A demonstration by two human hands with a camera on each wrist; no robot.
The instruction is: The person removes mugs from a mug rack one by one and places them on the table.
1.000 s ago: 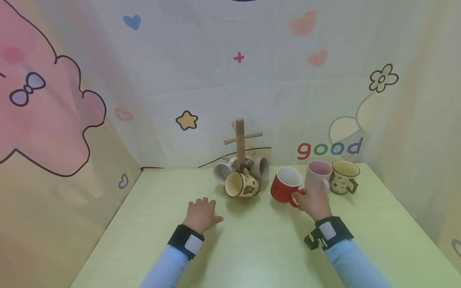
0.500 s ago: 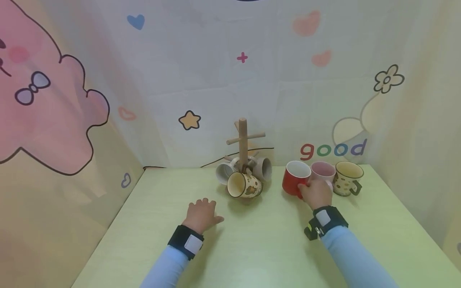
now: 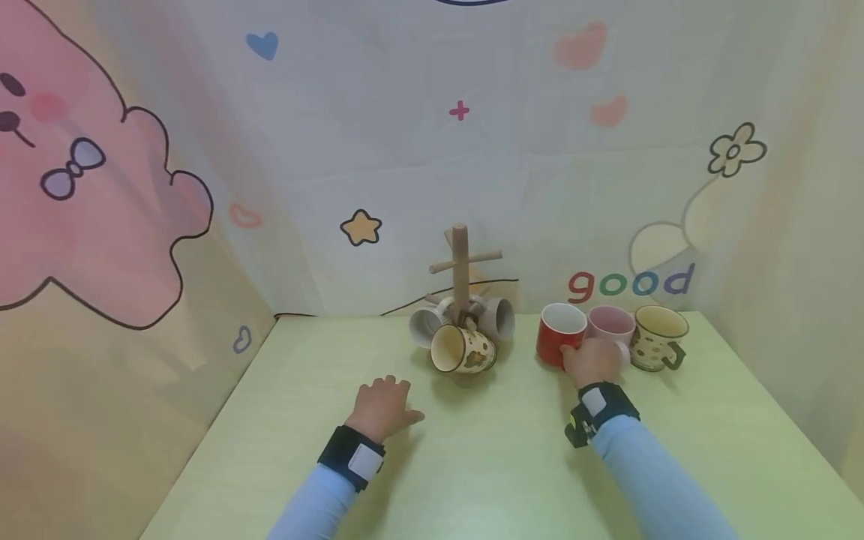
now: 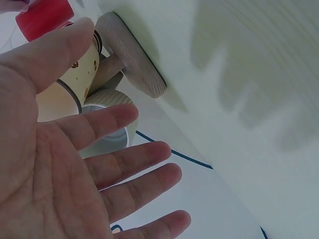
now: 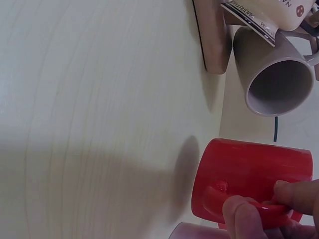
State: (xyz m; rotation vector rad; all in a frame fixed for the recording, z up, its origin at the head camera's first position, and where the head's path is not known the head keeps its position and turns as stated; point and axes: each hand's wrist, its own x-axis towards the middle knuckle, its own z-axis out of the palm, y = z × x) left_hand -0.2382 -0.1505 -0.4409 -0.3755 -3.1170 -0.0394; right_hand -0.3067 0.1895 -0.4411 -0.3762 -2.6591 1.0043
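A red mug with a white inside [image 3: 556,341] stands upright at the left end of a row of mugs. My right hand [image 3: 592,362] grips it by its handle [image 5: 249,206], thumb and fingers curled round the handle in the right wrist view. Directly right of the red mug is a pink mug [image 3: 610,322], partly hidden behind that hand. A cream patterned mug [image 3: 651,349] with a dark handle ends the row. My left hand [image 3: 381,409] is held low over the left half of the table, its fingers spread and nothing in its palm.
In the middle stands a wooden mug tree [image 3: 461,262]. From its lower pegs hang a cream patterned mug [image 3: 462,349], a white mug [image 3: 427,326] and a grey mug [image 3: 497,319]. A printed curtain [image 3: 405,135] closes off the back of the pale table [image 3: 472,480].
My right hand has brought the red mug right and back, up beside the pink mug. The left hand keeps its pose, while the head view has shifted slightly.
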